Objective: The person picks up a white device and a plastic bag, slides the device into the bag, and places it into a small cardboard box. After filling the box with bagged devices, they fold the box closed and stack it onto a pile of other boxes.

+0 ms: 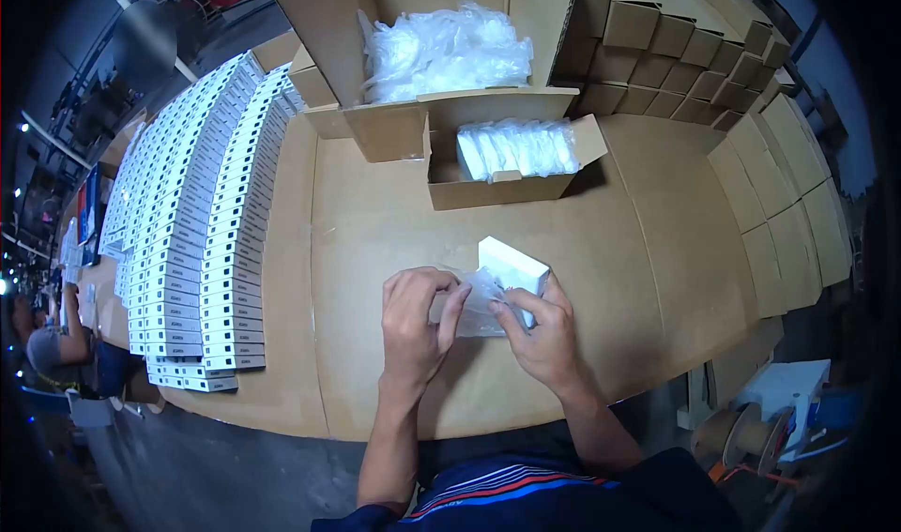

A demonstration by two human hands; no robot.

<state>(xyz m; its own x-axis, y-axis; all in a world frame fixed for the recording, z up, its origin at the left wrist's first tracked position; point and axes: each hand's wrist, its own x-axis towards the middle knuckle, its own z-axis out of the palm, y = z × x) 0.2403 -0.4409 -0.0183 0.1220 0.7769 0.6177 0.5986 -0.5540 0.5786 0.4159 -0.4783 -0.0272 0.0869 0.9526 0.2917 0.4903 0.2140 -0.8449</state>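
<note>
White box (512, 265) held above the cardboard-covered table (488, 382), right hand (542, 333) gripping its side, left hand (419, 321) pinching the clear plastic bag (477, 305) at its lower left. Beyond: small carton (497, 192) containing a row of plastic-wrapped white boxes (518, 149); large carton (375, 133) behind, loose clear bags (449, 52) inside. Left: stacked white boxes (192, 222), printing too small to read. Bag covers part of the held box; fingertips partly obscured. Shirt lettering illegible.
</note>
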